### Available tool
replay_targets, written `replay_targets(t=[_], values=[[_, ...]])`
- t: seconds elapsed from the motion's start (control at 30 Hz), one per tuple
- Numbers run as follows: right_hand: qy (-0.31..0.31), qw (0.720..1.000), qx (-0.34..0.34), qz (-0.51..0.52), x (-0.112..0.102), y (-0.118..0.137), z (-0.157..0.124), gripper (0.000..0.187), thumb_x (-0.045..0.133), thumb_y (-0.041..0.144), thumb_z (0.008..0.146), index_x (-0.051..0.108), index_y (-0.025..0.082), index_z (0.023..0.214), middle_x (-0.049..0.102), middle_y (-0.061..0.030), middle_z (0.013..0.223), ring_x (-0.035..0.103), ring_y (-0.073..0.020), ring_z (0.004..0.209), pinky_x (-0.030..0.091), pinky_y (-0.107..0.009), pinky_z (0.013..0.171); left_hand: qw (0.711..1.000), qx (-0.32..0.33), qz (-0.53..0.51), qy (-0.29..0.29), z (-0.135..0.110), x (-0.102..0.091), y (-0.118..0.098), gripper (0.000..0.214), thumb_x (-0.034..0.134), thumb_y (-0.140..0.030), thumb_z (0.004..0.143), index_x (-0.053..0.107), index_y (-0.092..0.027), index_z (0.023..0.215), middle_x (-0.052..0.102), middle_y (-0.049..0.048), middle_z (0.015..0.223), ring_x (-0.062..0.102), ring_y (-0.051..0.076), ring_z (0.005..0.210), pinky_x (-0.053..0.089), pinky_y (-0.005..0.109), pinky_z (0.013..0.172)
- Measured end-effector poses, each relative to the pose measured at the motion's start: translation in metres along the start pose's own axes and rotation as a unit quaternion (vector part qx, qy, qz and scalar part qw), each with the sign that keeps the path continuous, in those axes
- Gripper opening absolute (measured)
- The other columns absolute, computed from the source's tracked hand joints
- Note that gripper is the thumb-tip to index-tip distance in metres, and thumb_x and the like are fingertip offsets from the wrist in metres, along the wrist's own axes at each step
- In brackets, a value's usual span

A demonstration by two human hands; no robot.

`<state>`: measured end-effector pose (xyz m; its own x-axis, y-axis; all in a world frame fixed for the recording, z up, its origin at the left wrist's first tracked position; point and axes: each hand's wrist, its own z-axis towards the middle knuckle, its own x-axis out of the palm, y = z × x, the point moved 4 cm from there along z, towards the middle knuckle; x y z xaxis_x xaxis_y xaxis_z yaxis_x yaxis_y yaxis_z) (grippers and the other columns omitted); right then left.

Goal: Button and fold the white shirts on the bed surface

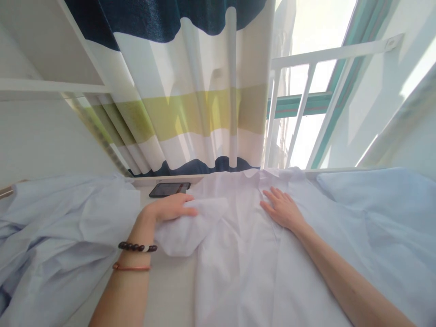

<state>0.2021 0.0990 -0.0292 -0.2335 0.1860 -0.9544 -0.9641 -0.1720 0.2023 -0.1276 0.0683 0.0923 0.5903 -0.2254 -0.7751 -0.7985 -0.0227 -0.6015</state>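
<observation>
A white garment (pixel 231 263) lies spread over the pale surface in front of me, with long creases running down its length. My left hand (pixel 172 206) is closed on a folded part of it at the left edge, which looks like a sleeve (pixel 190 231); the thumb lies on the cloth and the other fingers are partly hidden. Flat on the garment's upper right part, my right hand (pixel 282 209) rests palm down with its fingers slightly spread. Just beyond my left hand a black phone (pixel 169 189) lies face up.
Crumpled white cloth (pixel 68 227) lies at the left, and more pale cloth (pixel 391 213) at the right. A striped curtain (pixel 190 109) hangs behind the far edge. White rails (pixel 301 106) stand before the window at the back right. A white shelf (pixel 51 86) is at upper left.
</observation>
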Motion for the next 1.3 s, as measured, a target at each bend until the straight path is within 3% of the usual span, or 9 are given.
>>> replay_targets(t=[0.1, 0.27, 0.47, 0.57, 0.7, 0.97, 1.07, 1.2, 1.3], values=[[-0.038, 0.999, -0.007, 0.037, -0.001, -0.002, 0.000, 0.049, 0.038, 0.041, 0.096, 0.052, 0.016, 0.136, 0.044, -0.0154, 0.149, 0.037, -0.0289, 0.139, 0.030, -0.046, 0.113, 0.983, 0.077, -0.147, 0.080, 0.003, 0.026, -0.032, 0.051, 0.062, -0.054, 0.080, 0.064, -0.020, 0.119, 0.074, 0.0068, 0.105, 0.070, 0.028, 0.091, 0.057, 0.033, 0.071], [-0.085, 0.971, -0.025, 0.222, -0.021, 0.000, -0.001, 0.037, 0.042, 0.039, 0.092, 0.065, 0.018, 0.112, 0.063, -0.0124, 0.124, 0.056, -0.0259, 0.117, 0.045, -0.040, 0.099, 0.942, 0.124, -0.292, 0.112, 0.021, 0.071, -0.058, 0.057, 0.062, -0.047, 0.085, 0.051, -0.016, 0.131, 0.072, 0.0099, 0.103, 0.069, 0.025, 0.092, 0.056, 0.031, 0.069], [0.044, 0.951, -0.019, 0.304, -0.045, 0.015, -0.004, 0.030, 0.045, 0.043, 0.090, 0.062, 0.020, 0.080, 0.066, -0.0037, 0.081, 0.059, -0.0185, 0.074, 0.046, -0.032, 0.068, 0.937, 0.066, -0.310, 0.147, 0.028, 0.091, -0.049, 0.084, 0.057, -0.029, 0.087, 0.008, -0.025, 0.155, 0.074, 0.0038, 0.093, 0.071, 0.022, 0.085, 0.057, 0.037, 0.078], [0.126, 0.939, -0.035, 0.317, -0.042, 0.020, -0.008, 0.026, 0.048, 0.040, 0.088, 0.062, 0.020, 0.082, 0.062, -0.0010, 0.075, 0.055, -0.0166, 0.068, 0.043, -0.029, 0.059, 0.953, 0.107, -0.240, 0.150, 0.036, 0.094, -0.038, 0.076, 0.057, -0.021, 0.080, 0.031, -0.024, 0.151, 0.071, 0.0010, 0.091, 0.069, 0.018, 0.080, 0.055, 0.034, 0.080], [0.153, 0.934, -0.065, 0.317, -0.045, 0.021, -0.010, 0.022, 0.056, 0.039, 0.084, 0.063, 0.019, 0.091, 0.059, -0.0028, 0.086, 0.055, -0.0170, 0.076, 0.046, -0.030, 0.069, 0.981, 0.144, -0.093, 0.087, 0.047, 0.096, -0.031, 0.052, 0.058, -0.017, 0.070, 0.066, -0.014, 0.121, 0.072, 0.0052, 0.090, 0.067, 0.019, 0.073, 0.053, 0.030, 0.071], [0.275, 0.912, -0.121, 0.281, -0.078, 0.044, -0.025, 0.076, 0.078, 0.063, 0.060, 0.047, 0.024, 0.116, 0.051, -0.0069, 0.116, 0.055, -0.0222, 0.096, 0.047, -0.034, 0.081, 0.975, 0.168, -0.074, -0.124, 0.043, 0.082, -0.050, 0.025, 0.060, -0.033, 0.074, 0.074, -0.017, 0.088, 0.073, 0.0031, 0.076, 0.065, 0.021, 0.072, 0.049, 0.029, 0.069], [0.225, 0.935, -0.115, 0.247, -0.076, 0.058, -0.026, 0.057, 0.071, 0.061, 0.069, 0.044, 0.022, 0.100, 0.056, -0.0053, 0.103, 0.054, -0.0208, 0.086, 0.044, -0.032, 0.072, 0.977, 0.136, -0.122, -0.113, 0.046, 0.090, -0.048, 0.025, 0.055, -0.035, 0.076, 0.070, -0.016, 0.084, 0.069, 0.0024, 0.067, 0.062, 0.018, 0.057, 0.048, 0.027, 0.056], [0.149, 0.958, -0.141, 0.200, -0.067, 0.066, -0.020, 0.019, 0.058, 0.024, 0.080, 0.040, 0.022, 0.079, 0.054, 0.0001, 0.078, 0.047, -0.0160, 0.070, 0.035, -0.029, 0.063, 0.974, 0.143, -0.142, -0.105, 0.049, 0.092, -0.046, 0.035, 0.056, -0.037, 0.076, 0.058, -0.018, 0.105, 0.066, -0.0005, 0.071, 0.061, 0.016, 0.054, 0.049, 0.027, 0.054], [0.104, 0.947, -0.135, 0.272, -0.071, 0.053, -0.011, 0.011, 0.052, 0.019, 0.080, 0.044, 0.021, 0.075, 0.053, 0.0007, 0.075, 0.047, -0.0155, 0.070, 0.036, -0.029, 0.064, 0.982, 0.129, 0.014, -0.136, 0.043, 0.084, -0.046, 0.056, 0.067, -0.045, 0.070, 0.045, -0.019, 0.114, 0.064, 0.0045, 0.094, 0.065, 0.019, 0.072, 0.052, 0.031, 0.065]])
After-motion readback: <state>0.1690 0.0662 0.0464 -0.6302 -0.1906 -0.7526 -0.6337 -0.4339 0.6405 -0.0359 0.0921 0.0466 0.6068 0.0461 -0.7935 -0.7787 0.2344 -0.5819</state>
